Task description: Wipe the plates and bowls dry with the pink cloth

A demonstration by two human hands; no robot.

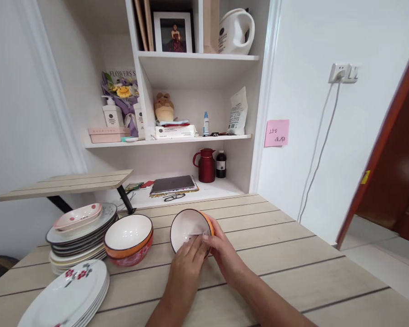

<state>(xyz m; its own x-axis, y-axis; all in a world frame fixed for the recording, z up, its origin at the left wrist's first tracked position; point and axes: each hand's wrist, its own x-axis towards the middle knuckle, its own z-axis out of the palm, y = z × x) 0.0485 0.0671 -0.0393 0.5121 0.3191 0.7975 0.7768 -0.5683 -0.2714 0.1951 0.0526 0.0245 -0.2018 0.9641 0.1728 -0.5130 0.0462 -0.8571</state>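
Observation:
A bowl with a white inside, a dark rim and an orange outside is tipped toward me over the table. My right hand grips its right side, thumb over the rim and fingers behind the orange wall. Inside the bowl, the fingers of my left hand press together against the inner wall. A small pale, greyish-pink patch shows at those fingertips; I cannot tell what it is. Just left of the held bowl, an orange bowl sits nested in a red patterned bowl.
On the left stand a tall stack of plates topped by a pink-spotted dish, and several flowered white plates. Behind them is a small raised wooden shelf. A laptop, glasses and a red jug lie beyond the table.

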